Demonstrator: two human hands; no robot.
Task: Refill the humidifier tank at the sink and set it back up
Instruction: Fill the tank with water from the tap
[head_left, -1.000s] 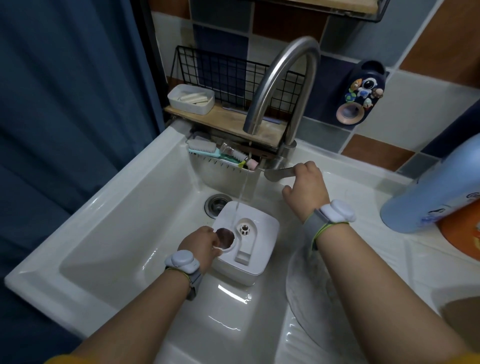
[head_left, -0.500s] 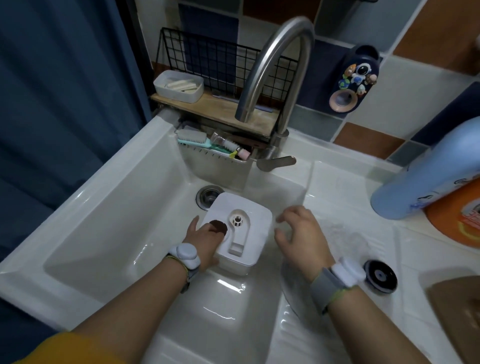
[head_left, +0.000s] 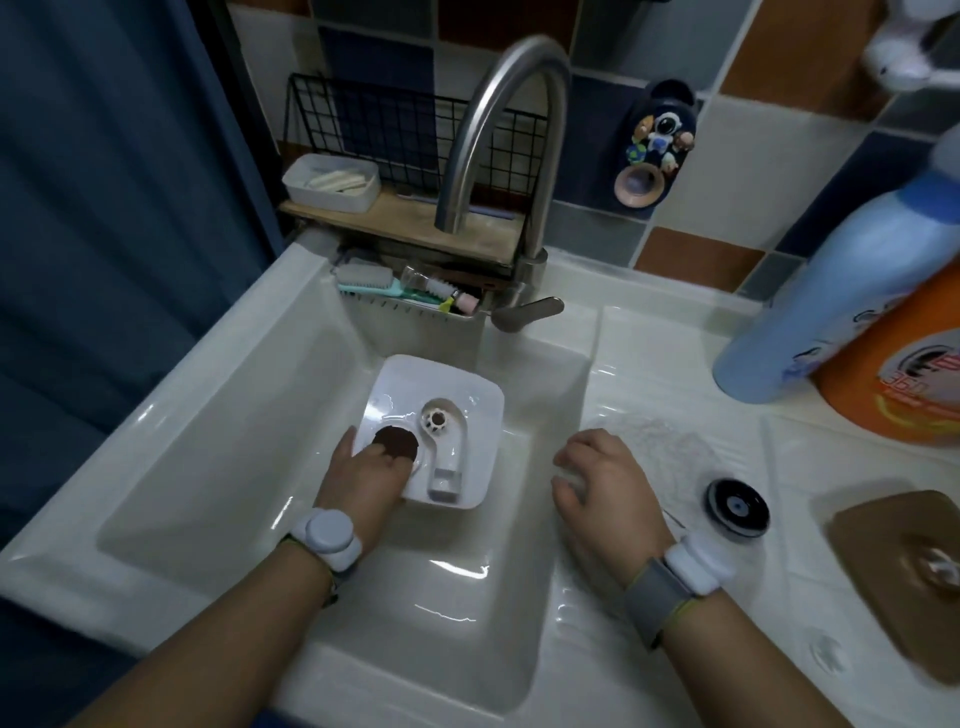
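1. the humidifier tank stands in the sink basin, fill hole up, below the faucet spout; no water stream shows, so filling looks done.
2. the left hand holds the tank at its near-left corner, fingers curled over the rim beside the dark fill opening.
3. the right hand hovers over the basin's right edge, fingers loosely curled, holding nothing.
4. the black cap lies on the bench to the right, near that hand; the likely next move is to reach right, pick it up and screw it onto the opening.
5. room: the basin's right wall is close to the tank; the blue bottle and orange bottle crowd the far right of the bench, so lift straight up.
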